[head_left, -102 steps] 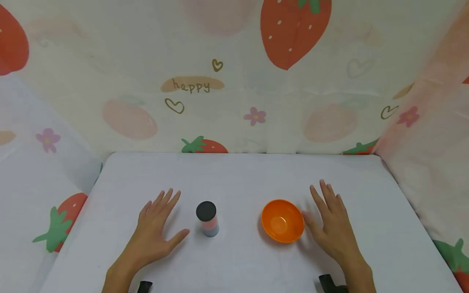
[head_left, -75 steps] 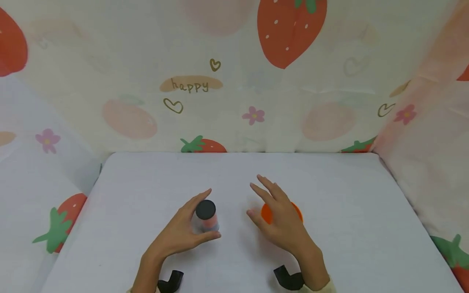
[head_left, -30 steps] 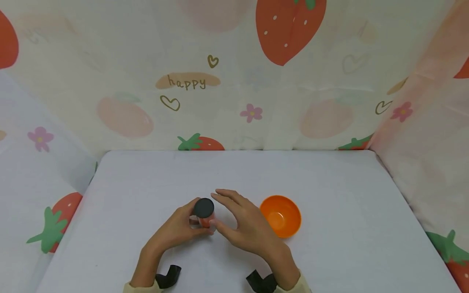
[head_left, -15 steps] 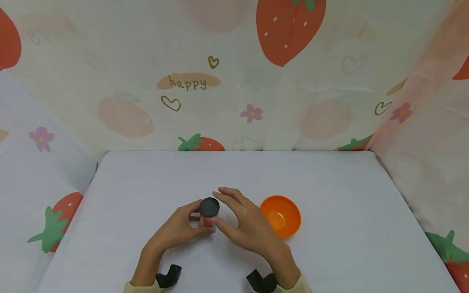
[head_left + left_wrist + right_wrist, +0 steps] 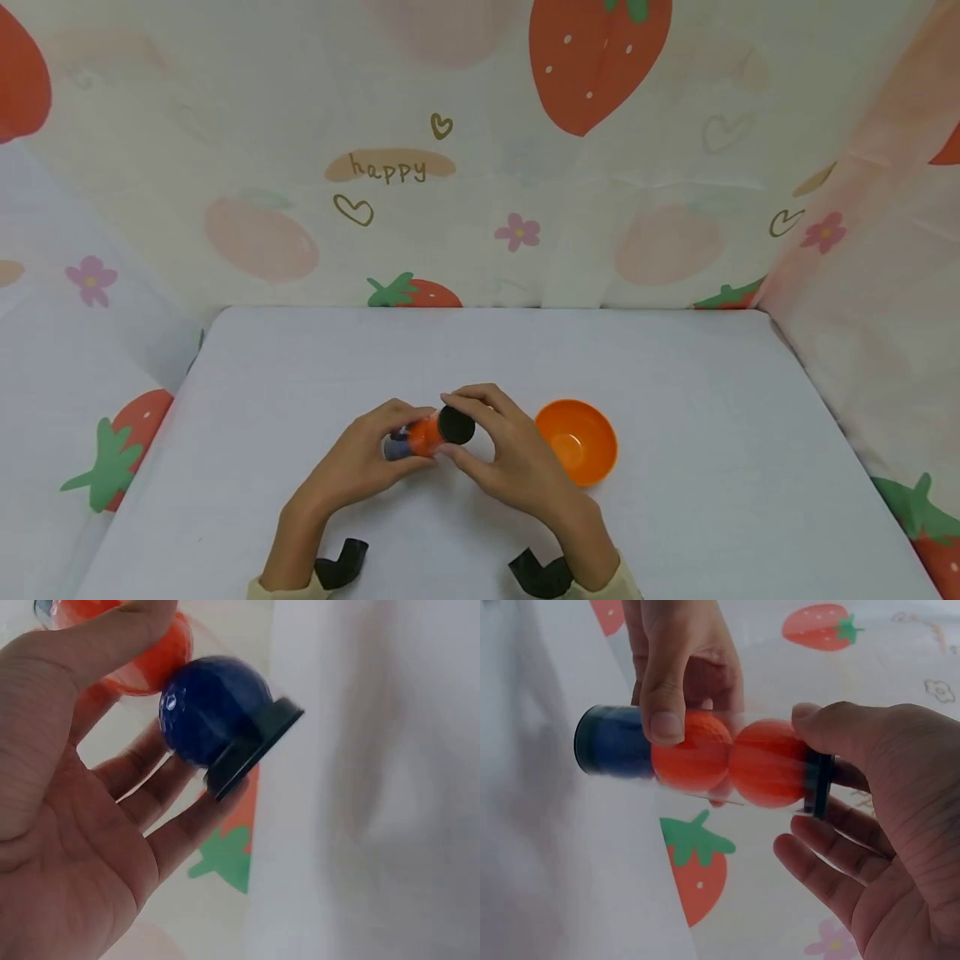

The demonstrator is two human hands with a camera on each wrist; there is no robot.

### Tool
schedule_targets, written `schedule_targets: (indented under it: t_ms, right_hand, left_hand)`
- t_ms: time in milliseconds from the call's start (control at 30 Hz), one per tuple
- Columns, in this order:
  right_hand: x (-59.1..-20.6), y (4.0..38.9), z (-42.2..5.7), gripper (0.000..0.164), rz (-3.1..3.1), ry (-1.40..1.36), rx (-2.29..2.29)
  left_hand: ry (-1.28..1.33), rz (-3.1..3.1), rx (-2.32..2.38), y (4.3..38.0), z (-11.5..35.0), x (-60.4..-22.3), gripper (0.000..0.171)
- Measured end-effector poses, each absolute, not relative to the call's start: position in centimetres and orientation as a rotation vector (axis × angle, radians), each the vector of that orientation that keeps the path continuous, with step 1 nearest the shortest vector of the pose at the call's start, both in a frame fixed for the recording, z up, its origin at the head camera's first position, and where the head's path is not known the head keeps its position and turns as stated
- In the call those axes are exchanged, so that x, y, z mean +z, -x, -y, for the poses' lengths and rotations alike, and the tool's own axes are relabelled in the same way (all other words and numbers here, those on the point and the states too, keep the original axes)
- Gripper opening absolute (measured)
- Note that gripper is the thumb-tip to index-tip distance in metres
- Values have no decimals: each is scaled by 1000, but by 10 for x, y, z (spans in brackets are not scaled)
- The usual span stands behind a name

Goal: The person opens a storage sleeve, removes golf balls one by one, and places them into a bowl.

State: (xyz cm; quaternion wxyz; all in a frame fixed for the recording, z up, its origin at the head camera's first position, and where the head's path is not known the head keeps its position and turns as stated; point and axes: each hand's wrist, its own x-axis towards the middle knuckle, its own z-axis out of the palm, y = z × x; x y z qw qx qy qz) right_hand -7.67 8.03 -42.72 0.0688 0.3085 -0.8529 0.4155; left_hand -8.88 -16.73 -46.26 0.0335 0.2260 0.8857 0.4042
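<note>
My left hand (image 5: 341, 467) grips a clear tube (image 5: 423, 436) of balls around its middle, above the white table. The tube is tilted, its black lid (image 5: 456, 425) pointing right. In the right wrist view two orange balls (image 5: 691, 752) and a blue ball (image 5: 619, 742) show through the wall. The blue ball's dimpled surface (image 5: 206, 712), like a golf ball's, sits by the black base (image 5: 255, 746) in the left wrist view. My right hand (image 5: 517, 458) pinches the lid end between thumb and fingers. Just right of that hand stands an orange bowl (image 5: 576, 446).
A white-covered table (image 5: 712, 433) spreads beneath the hands. Strawberry-print cloth (image 5: 510, 183) hangs behind it and on both sides. Near each wrist juts a black curved piece, one at the left (image 5: 342, 565) and one at the right (image 5: 542, 575).
My left hand has taken hold of the standing tube, lifted it and tipped its lid rightward. My right hand has come from beside the bowl, across it, to the lid.
</note>
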Motion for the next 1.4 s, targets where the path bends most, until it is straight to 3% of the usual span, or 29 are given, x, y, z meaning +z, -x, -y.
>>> schedule_targets:
  t_ms: [500,867,1400]
  right_hand:
    - [-416,75,-93,48,2459,-940,1550]
    - [-418,75,-84,46,2418,-949,1590]
    - [-414,66,-73,48,2301,-964,1320]
  left_hand:
    - [-658,-2953,962,80,164,-426,56]
    - [-612,-2988,925,75,169,-422,56]
    - [-640,-3041,938,70,174,-413,57]
